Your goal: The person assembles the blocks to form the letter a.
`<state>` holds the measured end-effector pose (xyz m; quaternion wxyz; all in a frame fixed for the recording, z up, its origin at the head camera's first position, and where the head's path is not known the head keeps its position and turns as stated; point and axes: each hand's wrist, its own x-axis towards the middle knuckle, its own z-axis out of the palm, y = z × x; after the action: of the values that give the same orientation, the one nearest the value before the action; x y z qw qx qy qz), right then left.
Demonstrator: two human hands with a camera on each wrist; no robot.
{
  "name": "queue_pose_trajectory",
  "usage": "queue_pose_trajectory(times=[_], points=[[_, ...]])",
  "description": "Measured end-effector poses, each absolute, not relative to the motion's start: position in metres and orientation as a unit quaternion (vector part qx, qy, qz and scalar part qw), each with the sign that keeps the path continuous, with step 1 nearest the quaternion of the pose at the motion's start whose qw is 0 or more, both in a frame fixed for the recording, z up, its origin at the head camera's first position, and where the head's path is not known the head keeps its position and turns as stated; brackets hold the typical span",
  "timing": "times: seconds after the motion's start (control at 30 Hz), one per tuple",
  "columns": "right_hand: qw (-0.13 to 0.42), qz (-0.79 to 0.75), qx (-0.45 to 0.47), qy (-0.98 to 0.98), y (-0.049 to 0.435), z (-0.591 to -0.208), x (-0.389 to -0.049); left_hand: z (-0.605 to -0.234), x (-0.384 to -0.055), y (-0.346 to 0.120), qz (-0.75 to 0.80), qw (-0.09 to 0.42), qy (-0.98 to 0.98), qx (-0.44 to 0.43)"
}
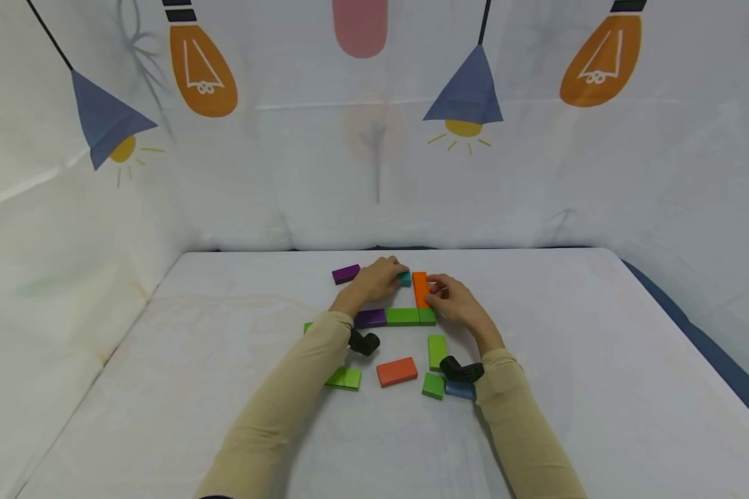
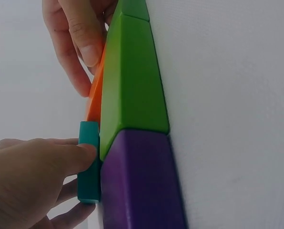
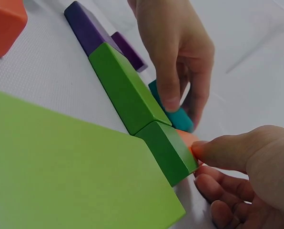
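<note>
My left hand pinches a small teal block between thumb and fingers, just behind the row of blocks. My right hand is at the right side of an orange block, its thumb against the block and its other fingers curled beside it. The orange block's near end meets the row, which has a purple block, a long green block and a short green block. A gap separates the teal block from the orange one in the head view.
Another purple block lies behind my left wrist. Closer in are a red-orange block, a light green block, a small green block, a blue block and light green pieces by the left sleeve.
</note>
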<state>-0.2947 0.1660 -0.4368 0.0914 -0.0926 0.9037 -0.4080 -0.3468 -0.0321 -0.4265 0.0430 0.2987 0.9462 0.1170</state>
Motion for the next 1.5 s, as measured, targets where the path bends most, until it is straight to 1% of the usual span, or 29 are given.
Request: queue_pose_trajectory(times=[0.43, 1.13, 1.5], points=[[0.096, -0.41, -0.091, 0.903, 0.1683, -0.4385, -0.2966, -0.4265, -0.3441, -0.0282, 0.124, 0.03, 0.949, 0.289], [0.082, -0.401, -0.107, 0.906, 0.1672, -0.4396, -0.2985, -0.4328, -0.348, -0.0273, 0.128, 0.021, 0.948, 0.291], [0.078, -0.398, -0.114, 0.907, 0.1665, -0.4399, -0.2983, -0.4323, -0.3481, -0.0271, 0.123, 0.029, 0.948, 0.291]])
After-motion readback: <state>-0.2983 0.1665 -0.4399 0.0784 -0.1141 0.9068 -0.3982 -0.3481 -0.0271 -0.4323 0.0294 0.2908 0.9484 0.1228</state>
